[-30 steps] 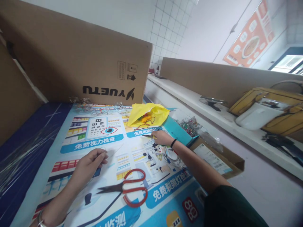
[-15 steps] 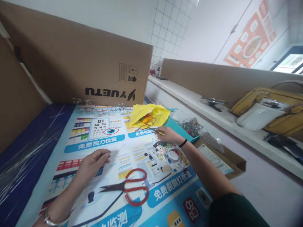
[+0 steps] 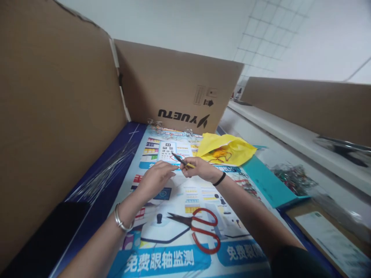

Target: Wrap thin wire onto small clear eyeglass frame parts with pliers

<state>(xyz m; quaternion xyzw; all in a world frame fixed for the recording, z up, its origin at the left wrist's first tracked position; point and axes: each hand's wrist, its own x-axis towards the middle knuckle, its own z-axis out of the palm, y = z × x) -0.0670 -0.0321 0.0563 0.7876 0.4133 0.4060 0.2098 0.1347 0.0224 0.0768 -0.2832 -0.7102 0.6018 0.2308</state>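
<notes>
My right hand grips small pliers with yellow handles, their dark jaws pointing up and left. Close beside it, my left hand has its fingers pinched together; a thin wire showed in them a moment ago, but it is too fine to make out now. The fingertips of both hands nearly meet above the printed poster. Nearer to me lie scissors with red handles and dark blades, resting flat with their points to the left.
A yellow bag with orange cord inside lies beyond my right hand. Wire pieces fill a turquoise box at the right. Long thin wires lie at the left. Cardboard panels stand behind and left; a white ledge runs along the right.
My view has turned left. My right hand has brought the pliers from beside the yellow bag over to my left hand. The scissors stay on the poster.
</notes>
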